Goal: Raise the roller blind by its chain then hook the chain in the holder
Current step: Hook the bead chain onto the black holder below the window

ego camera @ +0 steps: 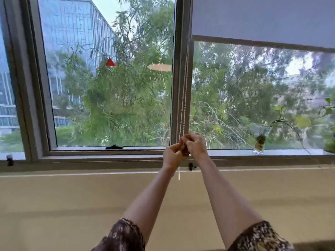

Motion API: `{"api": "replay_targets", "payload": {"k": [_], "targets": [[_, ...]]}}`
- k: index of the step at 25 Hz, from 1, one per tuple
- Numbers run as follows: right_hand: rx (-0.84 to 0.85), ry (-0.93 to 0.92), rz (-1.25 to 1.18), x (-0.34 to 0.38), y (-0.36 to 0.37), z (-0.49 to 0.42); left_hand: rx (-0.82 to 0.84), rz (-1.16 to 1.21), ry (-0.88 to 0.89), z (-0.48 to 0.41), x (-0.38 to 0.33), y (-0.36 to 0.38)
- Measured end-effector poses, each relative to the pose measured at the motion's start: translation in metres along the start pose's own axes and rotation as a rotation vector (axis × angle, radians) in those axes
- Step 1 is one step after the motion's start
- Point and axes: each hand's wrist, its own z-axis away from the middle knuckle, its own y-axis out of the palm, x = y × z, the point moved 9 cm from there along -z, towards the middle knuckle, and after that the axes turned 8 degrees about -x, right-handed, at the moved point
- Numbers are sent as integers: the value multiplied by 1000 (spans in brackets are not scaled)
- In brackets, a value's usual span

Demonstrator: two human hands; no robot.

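A pale grey roller blind (262, 17) covers the top of the right window pane, its bottom bar high up. The white bead chain (183, 98) hangs down along the grey window post between the panes. My left hand (173, 156) and my right hand (195, 144) meet at the chain near the sill, both closed around it. A short loop of chain dangles below my left wrist. A small black chain holder (191, 166) sits on the frame just below my right hand. Whether the chain touches the holder is hidden by my hands.
A glass jar with a trailing plant (259, 144) stands on the right sill. A black window latch (114, 147) lies on the left pane's bottom frame, another black fitting (10, 160) at far left. A beige wall (90, 205) runs below the sill.
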Motion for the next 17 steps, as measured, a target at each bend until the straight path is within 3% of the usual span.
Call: {"api": "replay_targets", "payload": {"k": [11,17], "targets": [[-22,42,135,-96,50,-34,133,-106,-86,-68,136,5],[-57,58,223,-147,81,-48,178,-93,-122,-75,157,-4]]}}
